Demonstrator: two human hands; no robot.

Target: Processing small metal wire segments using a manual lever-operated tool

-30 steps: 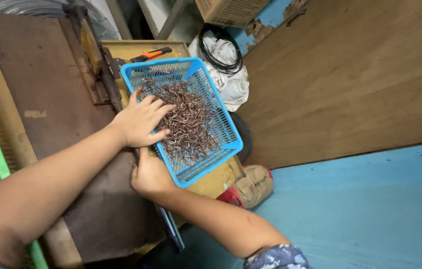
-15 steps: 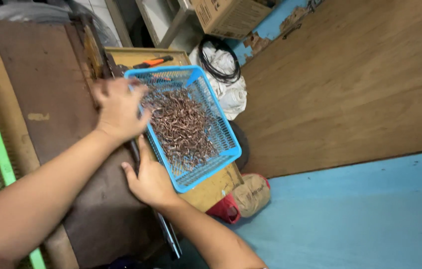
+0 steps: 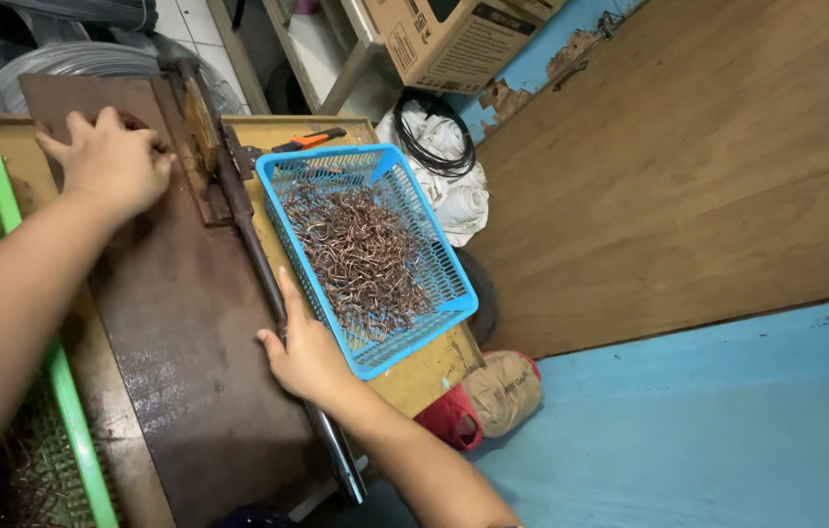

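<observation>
With the head camera looking down, the green basket (image 3: 4,205) sits at the far left, outboard of the left forearm, with brownish wire bits showing through its mesh. The left arm runs up from the lower-left corner, wrist straight, forearm passing over the green rim. The left hand (image 3: 111,161) lies palm-down at the far end of the dark metal plate (image 3: 190,342); fingers loosely curled and slightly spread, tips on the plate's top edge. Can't tell if anything is pinched under them. Just right of that hand, a rusty hinge bracket (image 3: 201,147) joins the long lever bar (image 3: 258,264), which runs down along the plate's right edge toward the person.

The right arm enters from the bottom, angled up and left. The right hand (image 3: 307,352) rests against the bar, thumb along it, fingers extended and closed together, pressing flat, not wrapped round it. Fingertips are just beside the near corner of the blue basket (image 3: 454,293); contact with it isn't clear. That basket sits right of the bar on the yellow bench top (image 3: 424,372), holding a heap of bent copper-coloured wire pieces (image 3: 361,254). Beyond it, an orange-handled tool (image 3: 309,140). Further right, well apart from both hands: a black cable coil (image 3: 434,147) on white cloth, a cardboard box (image 3: 454,39), and a wooden board (image 3: 688,176).
</observation>
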